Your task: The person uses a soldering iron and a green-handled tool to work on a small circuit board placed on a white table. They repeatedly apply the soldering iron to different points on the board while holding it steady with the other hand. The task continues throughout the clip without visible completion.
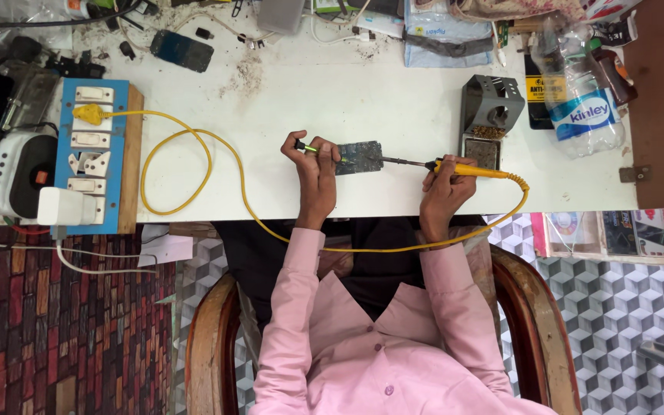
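Across the long white worktable [363,100], the largest item is the blue switchboard on its wooden backing [97,157] at the left edge, where a yellow plug [90,114] sits and a yellow cord [194,165] loops away toward the person. Along the far edge lie a clear plastic pouch with a blue printed band [443,34] and, to the right, a crumpled clear plastic bottle with a blue-and-white label [585,100], beside a black-and-yellow rectangular sticker [541,92]. A grey metal iron stand [490,107] stands near mid-table. Close to the near edge, the left hand [313,165] pinches a thin green-and-black tool [313,147] and rests on the small grey circuit board [359,157]. The right hand [443,184] is closed around the yellow-handled soldering iron [466,169], its tip touching the board's right edge.
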